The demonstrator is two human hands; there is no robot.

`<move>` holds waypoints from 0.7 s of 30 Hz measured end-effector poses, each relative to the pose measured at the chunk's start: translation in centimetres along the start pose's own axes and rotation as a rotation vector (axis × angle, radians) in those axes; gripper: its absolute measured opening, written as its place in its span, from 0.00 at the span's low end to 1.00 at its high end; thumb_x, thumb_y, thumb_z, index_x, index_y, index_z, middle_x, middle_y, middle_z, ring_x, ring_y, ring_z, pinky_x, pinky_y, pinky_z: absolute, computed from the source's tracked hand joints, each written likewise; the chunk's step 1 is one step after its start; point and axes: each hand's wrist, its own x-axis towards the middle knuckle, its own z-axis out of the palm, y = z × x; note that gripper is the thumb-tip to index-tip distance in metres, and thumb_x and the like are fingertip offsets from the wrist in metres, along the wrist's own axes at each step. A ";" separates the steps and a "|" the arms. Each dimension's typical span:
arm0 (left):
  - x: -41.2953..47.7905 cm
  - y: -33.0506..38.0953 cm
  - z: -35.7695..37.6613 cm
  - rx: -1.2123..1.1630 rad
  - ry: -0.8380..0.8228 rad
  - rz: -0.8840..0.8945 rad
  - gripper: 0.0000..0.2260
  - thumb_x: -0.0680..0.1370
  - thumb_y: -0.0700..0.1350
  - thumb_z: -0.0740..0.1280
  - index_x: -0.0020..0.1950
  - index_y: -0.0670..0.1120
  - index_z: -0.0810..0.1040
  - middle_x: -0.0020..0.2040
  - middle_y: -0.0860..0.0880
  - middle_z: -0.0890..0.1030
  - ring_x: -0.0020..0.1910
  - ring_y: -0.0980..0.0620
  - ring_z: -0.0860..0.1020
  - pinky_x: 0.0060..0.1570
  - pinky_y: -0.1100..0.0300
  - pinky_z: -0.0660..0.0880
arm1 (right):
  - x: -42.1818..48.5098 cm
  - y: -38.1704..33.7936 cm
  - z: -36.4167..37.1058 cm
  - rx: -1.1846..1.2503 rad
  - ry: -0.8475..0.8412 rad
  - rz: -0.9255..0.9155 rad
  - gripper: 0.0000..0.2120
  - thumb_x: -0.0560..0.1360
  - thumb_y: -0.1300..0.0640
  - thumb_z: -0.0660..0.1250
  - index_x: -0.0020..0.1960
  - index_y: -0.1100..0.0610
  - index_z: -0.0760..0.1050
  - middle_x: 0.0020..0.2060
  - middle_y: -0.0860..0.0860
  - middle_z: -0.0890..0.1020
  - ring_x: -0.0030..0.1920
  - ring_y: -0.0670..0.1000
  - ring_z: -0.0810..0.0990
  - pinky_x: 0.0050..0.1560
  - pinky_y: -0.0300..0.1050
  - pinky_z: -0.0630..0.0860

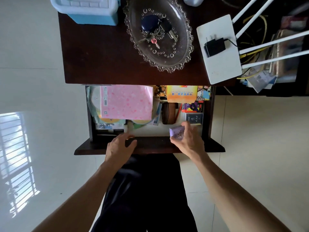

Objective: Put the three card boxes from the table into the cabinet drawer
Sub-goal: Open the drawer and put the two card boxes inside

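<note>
Two hands reach to the open cabinet drawer (208, 114) in the middle of the frame. The right hand (189, 141) is closed around one lilac card box (175, 132), held just above the drawer's front edge at lower right of the drawer. A second card box (194, 118), dark with a clear case, lies in the drawer's right-hand part, just above the held one; a third, red and black card box (192, 107) lies beyond it. The left hand (119, 147) holds nothing, its fingers loosely curled over the drawer front (150, 145), left of centre.

The drawer is crowded: one pink patterned folder (127, 102) with a barcode label covers its left half, one brown case (168, 114) sits mid-drawer, and one orange packet (181, 93) bears Chinese writing too small to read. A bare white strip of drawer floor runs along the front, between the hands.

On the dark surface (100, 61) above stand one glass dish (182, 52) with a bunch of keys (155, 30), one white router (220, 64) with four antennas, one black plug adapter (214, 46) on it, and one blue-and-white plastic box (90, 9) at upper left.
</note>
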 end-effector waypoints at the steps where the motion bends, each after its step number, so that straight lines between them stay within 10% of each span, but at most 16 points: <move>1: -0.1 -0.6 0.3 0.031 -0.016 -0.018 0.14 0.76 0.55 0.65 0.60 0.54 0.80 0.58 0.53 0.82 0.58 0.50 0.79 0.63 0.49 0.72 | 0.3 0.7 0.4 0.004 0.009 0.044 0.31 0.68 0.44 0.77 0.64 0.54 0.68 0.57 0.57 0.76 0.50 0.55 0.80 0.44 0.51 0.83; 21: -0.6 -3.8 4.9 0.191 0.219 0.073 0.06 0.77 0.50 0.66 0.50 0.53 0.81 0.52 0.55 0.82 0.54 0.49 0.76 0.58 0.54 0.62 | 5.7 5.0 3.6 -0.144 0.028 0.323 0.44 0.73 0.43 0.74 0.78 0.58 0.55 0.67 0.65 0.71 0.61 0.64 0.80 0.54 0.57 0.79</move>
